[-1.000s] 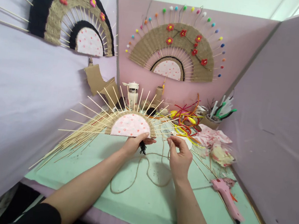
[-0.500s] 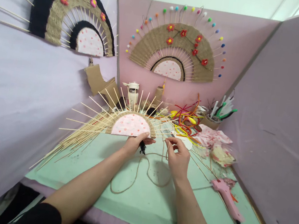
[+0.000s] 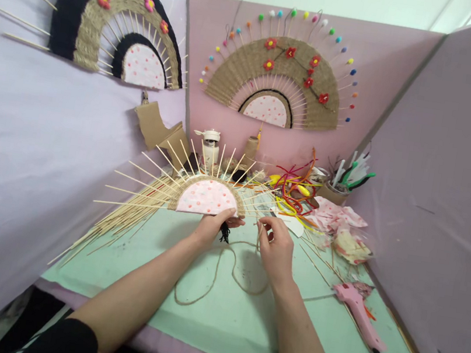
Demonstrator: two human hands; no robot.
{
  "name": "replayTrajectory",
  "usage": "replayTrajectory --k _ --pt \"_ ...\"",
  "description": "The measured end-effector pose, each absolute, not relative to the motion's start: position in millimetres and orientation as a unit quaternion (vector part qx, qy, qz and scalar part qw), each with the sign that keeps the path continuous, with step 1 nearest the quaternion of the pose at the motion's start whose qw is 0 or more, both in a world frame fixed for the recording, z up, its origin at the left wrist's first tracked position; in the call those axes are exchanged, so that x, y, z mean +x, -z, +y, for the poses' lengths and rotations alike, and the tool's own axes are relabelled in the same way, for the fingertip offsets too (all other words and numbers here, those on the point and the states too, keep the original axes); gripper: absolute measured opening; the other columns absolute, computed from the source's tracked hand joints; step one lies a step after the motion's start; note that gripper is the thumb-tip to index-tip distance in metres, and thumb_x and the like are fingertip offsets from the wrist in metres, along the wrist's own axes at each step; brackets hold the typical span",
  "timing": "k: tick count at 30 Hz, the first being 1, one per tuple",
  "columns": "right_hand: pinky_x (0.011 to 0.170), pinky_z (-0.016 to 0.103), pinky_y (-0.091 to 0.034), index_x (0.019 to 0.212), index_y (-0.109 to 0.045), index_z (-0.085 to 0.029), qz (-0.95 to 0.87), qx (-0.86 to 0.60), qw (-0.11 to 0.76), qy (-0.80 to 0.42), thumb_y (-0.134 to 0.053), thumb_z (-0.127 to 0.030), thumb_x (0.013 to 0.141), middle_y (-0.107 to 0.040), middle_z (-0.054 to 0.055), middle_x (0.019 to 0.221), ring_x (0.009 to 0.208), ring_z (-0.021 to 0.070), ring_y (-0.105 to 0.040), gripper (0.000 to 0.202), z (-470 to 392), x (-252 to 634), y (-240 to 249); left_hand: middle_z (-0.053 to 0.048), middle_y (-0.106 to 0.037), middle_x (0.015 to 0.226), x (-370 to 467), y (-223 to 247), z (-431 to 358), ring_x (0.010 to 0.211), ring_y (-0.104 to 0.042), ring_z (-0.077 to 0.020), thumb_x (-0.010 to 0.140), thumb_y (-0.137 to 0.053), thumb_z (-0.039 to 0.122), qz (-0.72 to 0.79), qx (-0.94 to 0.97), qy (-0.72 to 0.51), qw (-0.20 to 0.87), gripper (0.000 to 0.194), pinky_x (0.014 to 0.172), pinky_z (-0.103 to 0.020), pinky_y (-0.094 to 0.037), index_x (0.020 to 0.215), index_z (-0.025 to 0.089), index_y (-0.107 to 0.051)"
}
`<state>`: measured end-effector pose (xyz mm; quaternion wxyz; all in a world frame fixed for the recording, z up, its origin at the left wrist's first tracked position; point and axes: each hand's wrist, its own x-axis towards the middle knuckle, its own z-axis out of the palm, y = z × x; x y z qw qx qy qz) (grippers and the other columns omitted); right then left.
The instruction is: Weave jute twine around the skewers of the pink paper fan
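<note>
A half-round piece [image 3: 208,197] covered in pink dotted cloth, with woven twine round its curved edge and thin sticks fanning outward, is raised over the table. Its lower right edge is gripped by my left hand [image 3: 214,225], thumb on the front. A black tassel [image 3: 224,233] hangs just beneath. My right hand [image 3: 275,242] is closed on the brown twine [image 3: 214,273], fingertips pinched near the right-hand sticks. The twine loops across the green tabletop between my forearms.
Loose sticks [image 3: 122,221] lie at the left. A pink glue gun [image 3: 360,316] with a black cord rests at the right. Behind are a white-lidded bottle [image 3: 210,150], coloured pipe cleaners [image 3: 295,194], crumpled cloth [image 3: 333,215] and a holder of tools [image 3: 333,192]. Finished fans hang on the walls.
My right hand has shifted slightly left with the twine, nearer the sticks. My left hand and the half-round piece have hardly moved.
</note>
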<state>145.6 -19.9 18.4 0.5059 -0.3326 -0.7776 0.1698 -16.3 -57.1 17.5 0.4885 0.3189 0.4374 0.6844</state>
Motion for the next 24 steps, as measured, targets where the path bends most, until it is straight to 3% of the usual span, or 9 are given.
replayTrajectory --k 8,24 --pt "0.066 0.029 -0.045 0.092 -0.061 -0.020 -0.799 -0.317 0.492 -0.139 -0.046 -0.018 0.090 -0.063 0.004 0.083 0.069 0.0163 -0.057 0.016 -23.6 143.7 -17.5 -0.016 -0.075 0.086 -16.4 -11.8 -55.3 0.081 -0.072 -0.0267 0.069 -0.071 0.040 0.438 0.324 -0.677 0.495 0.030 0.077 -0.035 -0.053 0.078 0.011 -0.070" --pt "0.074 0.032 -0.051 0.095 -0.066 -0.021 -0.826 -0.299 0.464 -0.116 -0.046 -0.014 0.088 -0.071 0.007 0.088 0.082 0.0205 -0.067 0.022 -24.8 138.7 -10.9 -0.014 -0.075 0.080 -14.1 -17.9 -56.0 0.077 -0.072 -0.0249 0.070 -0.070 0.033 0.426 0.267 -0.694 0.516 0.022 0.078 -0.035 -0.054 0.074 0.012 -0.069"
